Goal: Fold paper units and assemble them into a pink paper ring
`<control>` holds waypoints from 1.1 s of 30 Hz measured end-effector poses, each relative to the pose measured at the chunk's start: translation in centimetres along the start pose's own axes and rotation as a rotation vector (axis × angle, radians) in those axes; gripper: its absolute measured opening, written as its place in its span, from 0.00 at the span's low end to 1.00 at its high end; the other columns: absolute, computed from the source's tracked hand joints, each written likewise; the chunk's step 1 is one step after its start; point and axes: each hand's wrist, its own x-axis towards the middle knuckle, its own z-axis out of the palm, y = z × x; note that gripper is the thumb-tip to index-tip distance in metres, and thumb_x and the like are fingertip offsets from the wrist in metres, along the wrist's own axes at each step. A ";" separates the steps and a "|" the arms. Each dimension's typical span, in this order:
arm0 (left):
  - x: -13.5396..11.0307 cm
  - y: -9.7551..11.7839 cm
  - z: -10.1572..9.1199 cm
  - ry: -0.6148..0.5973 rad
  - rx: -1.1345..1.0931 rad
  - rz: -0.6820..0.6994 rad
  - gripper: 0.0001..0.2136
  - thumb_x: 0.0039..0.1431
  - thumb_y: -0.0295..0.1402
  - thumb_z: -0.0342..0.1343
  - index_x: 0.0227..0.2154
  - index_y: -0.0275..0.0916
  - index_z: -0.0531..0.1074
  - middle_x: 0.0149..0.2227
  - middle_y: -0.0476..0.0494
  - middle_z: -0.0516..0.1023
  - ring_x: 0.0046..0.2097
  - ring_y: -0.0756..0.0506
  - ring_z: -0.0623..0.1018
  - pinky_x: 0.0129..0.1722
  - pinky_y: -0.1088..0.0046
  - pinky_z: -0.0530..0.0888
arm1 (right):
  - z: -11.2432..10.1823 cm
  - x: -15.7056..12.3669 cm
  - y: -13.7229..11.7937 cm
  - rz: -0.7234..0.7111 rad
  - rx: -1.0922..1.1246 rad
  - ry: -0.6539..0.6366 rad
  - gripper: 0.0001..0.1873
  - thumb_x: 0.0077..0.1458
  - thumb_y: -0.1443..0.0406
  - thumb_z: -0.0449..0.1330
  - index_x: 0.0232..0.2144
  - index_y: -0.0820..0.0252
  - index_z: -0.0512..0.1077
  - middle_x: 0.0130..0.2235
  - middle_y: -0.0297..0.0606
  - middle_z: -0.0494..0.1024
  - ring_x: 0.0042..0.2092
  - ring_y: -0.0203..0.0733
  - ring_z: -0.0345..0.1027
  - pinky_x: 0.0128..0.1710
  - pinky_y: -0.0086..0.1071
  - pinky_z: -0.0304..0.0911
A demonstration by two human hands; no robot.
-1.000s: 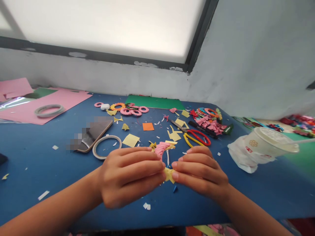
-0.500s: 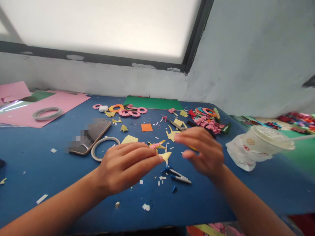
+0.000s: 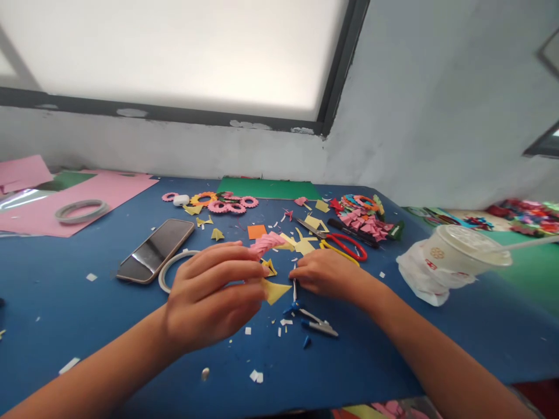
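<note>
My left hand (image 3: 209,297) pinches a folded yellow paper triangle (image 3: 274,290) between fingertips and also carries a pink pleated paper strip (image 3: 267,241) on its upper fingers. Lower on the blue table (image 3: 87,314), my right hand (image 3: 325,273) lies knuckles up, fingers curled against the tabletop next to small yellow paper bits (image 3: 268,266); what its fingertips touch is hidden. A small blue-tipped tool (image 3: 312,321) lies just in front of both hands.
Red and yellow scissors (image 3: 343,245), a phone (image 3: 156,250), a tape ring (image 3: 168,269), pink paper rings (image 3: 227,203), an orange square (image 3: 256,231), a heap of coloured paper pieces (image 3: 364,215) and a lidded plastic cup (image 3: 463,256) in a bag surround the hands. Pink sheets (image 3: 65,198) lie far left.
My right hand left the yellow piece, rose, then came down onto the table right of the left hand. The left hand kept the yellow triangle and lifted the pink strip.
</note>
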 end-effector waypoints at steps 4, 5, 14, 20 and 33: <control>-0.2 -0.1 -0.3 0.078 0.028 0.061 0.04 0.54 0.27 0.57 0.27 0.42 0.73 0.31 0.51 0.74 0.34 0.51 0.74 0.36 0.72 0.77 | -0.1 0.0 -1.1 -0.048 -0.110 0.054 0.08 0.50 0.74 0.52 0.30 0.61 0.70 0.25 0.37 0.74 0.26 0.37 0.66 0.26 0.30 0.52; -0.3 -0.1 -0.3 0.074 0.021 0.078 0.04 0.54 0.26 0.57 0.27 0.41 0.74 0.31 0.50 0.74 0.34 0.51 0.74 0.36 0.72 0.77 | -0.1 -0.1 -1.2 -0.066 -0.114 0.080 0.08 0.49 0.75 0.52 0.30 0.60 0.69 0.25 0.36 0.74 0.26 0.36 0.66 0.25 0.30 0.52; -0.6 -0.1 -0.8 0.025 0.065 0.178 0.02 0.50 0.26 0.60 0.26 0.38 0.74 0.32 0.50 0.76 0.39 0.46 0.77 0.38 0.68 0.79 | -1.9 -1.5 -2.6 -0.340 0.348 0.938 0.10 0.47 0.76 0.52 0.32 0.61 0.66 0.24 0.34 0.73 0.25 0.33 0.65 0.25 0.28 0.63; -0.1 0.5 -1.0 -0.014 0.113 0.142 0.03 0.52 0.26 0.59 0.26 0.41 0.75 0.27 0.53 0.78 0.35 0.47 0.78 0.34 0.70 0.79 | -3.3 -2.9 -6.2 -0.333 0.463 1.291 0.08 0.50 0.76 0.53 0.33 0.64 0.67 0.24 0.35 0.73 0.24 0.32 0.66 0.22 0.27 0.65; 0.7 1.8 -1.2 -0.076 0.151 0.113 0.07 0.51 0.26 0.60 0.21 0.41 0.73 0.26 0.59 0.79 0.31 0.50 0.79 0.34 0.73 0.81 | -3.5 -2.9 -7.8 -0.317 0.393 1.046 0.02 0.54 0.73 0.55 0.31 0.66 0.68 0.24 0.38 0.74 0.25 0.33 0.67 0.25 0.27 0.67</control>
